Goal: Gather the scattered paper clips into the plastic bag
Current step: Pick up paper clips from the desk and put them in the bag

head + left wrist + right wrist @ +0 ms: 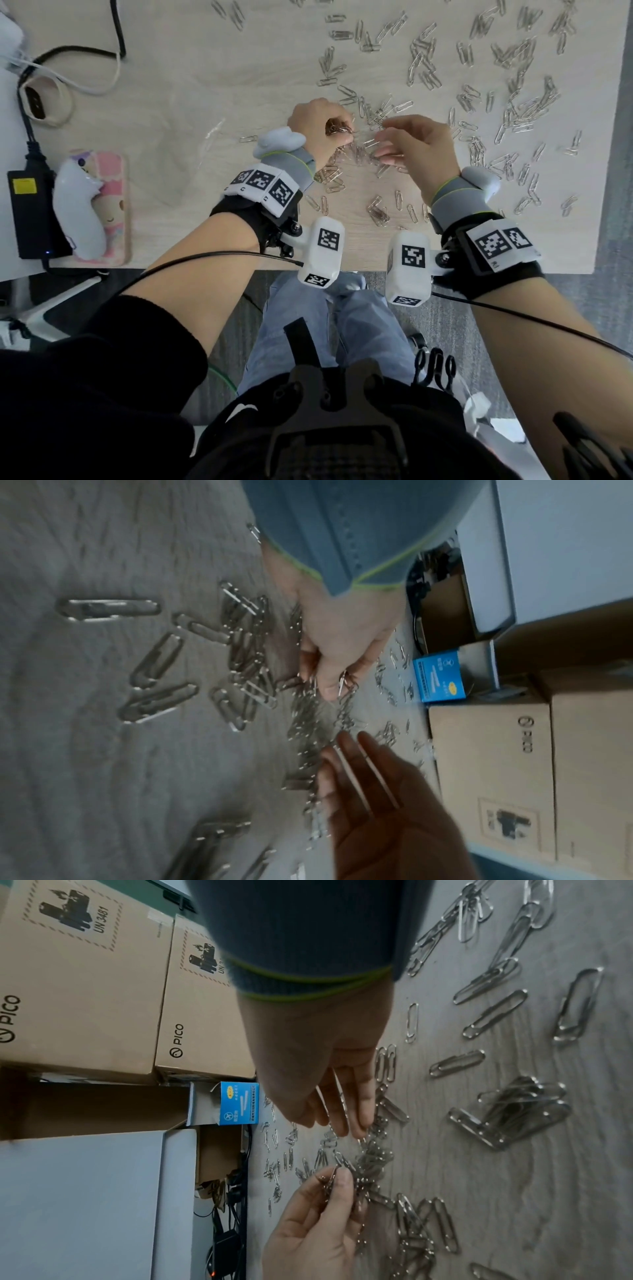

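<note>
Left hand [317,128] clutches paper clips [337,129], mostly hidden; right hand [416,150] hovers loose-fingered.

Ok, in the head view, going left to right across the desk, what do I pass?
Black power adapter → white controller on a pink phone case → clear plastic bag → left hand → right hand → scattered paper clips.

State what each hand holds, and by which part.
Left hand grips a bunch of paper clips inside its curled fingers. Right hand holds nothing.
</note>
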